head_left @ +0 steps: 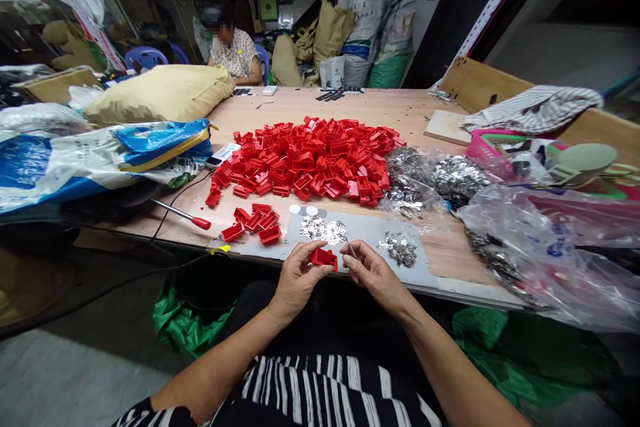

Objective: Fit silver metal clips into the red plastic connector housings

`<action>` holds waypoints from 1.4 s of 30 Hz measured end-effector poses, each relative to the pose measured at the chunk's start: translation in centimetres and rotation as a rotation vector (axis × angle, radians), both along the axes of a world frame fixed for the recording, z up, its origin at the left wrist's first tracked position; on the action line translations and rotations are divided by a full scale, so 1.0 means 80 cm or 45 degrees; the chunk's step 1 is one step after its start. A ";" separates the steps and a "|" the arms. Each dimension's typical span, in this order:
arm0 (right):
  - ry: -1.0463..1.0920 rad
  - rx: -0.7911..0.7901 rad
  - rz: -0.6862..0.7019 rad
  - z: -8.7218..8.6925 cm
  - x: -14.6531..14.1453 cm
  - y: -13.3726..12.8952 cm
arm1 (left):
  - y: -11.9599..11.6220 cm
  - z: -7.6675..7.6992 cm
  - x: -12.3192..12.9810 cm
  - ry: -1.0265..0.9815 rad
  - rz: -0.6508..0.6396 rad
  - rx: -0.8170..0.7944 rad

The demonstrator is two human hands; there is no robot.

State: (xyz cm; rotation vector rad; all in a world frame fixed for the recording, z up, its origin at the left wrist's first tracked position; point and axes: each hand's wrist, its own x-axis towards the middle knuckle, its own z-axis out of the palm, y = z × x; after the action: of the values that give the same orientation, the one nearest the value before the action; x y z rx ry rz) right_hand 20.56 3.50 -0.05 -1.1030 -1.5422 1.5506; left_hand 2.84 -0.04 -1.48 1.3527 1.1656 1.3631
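Note:
My left hand (299, 275) grips a small red plastic box-shaped part (323, 257) between thumb and fingers, its hollow side facing up. Close on its right, my right hand (369, 268) pinches a thin metal tool, perhaps tweezers (351, 249), pointing away from me. Just beyond my hands, shiny flat metal pieces (323, 229) lie heaped on a grey mat (360, 227). A second small heap of metal pieces (399, 248) sits on the mat's right side. Several loose red parts (254, 221) rest left of the mat.
A large pile of red parts (310, 157) covers the table's middle. Clear bags of metal pieces (415, 177) stand to its right, near a pink basket (480, 147). Sacks (160, 93) and a red-tipped lever (183, 213) are at left. Another person (235, 53) sits at the far edge.

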 end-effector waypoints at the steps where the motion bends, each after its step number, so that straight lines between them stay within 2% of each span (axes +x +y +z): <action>1: -0.027 0.028 0.009 -0.001 0.001 0.000 | 0.001 -0.001 0.000 0.009 -0.004 0.007; 4: -0.201 0.180 0.019 -0.004 0.004 0.000 | 0.004 -0.003 -0.003 0.108 -0.019 0.048; 8: -0.529 0.518 -0.031 -0.006 0.006 0.001 | 0.013 -0.010 -0.011 0.401 -0.050 0.147; 10: -0.632 0.580 -0.017 -0.007 0.005 0.001 | 0.020 -0.016 -0.014 0.536 -0.059 0.216; 16: -0.751 0.629 0.034 -0.010 0.004 0.000 | 0.036 -0.025 -0.019 0.707 -0.129 0.318; 26: -0.815 0.675 0.168 -0.008 0.004 0.004 | 0.041 -0.026 -0.025 0.656 -0.184 0.269; 35: -0.801 0.650 0.180 -0.009 0.004 0.006 | 0.041 -0.026 -0.026 0.633 -0.193 0.281; 42: -0.936 0.648 0.146 -0.005 -0.004 0.001 | 0.041 -0.025 -0.026 0.648 -0.193 0.291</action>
State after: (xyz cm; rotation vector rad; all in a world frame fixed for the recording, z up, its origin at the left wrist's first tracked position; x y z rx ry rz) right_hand 20.26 3.57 -0.42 -1.3567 -2.3452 0.7362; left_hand 0.75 3.24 -3.45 1.9908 1.2209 1.0965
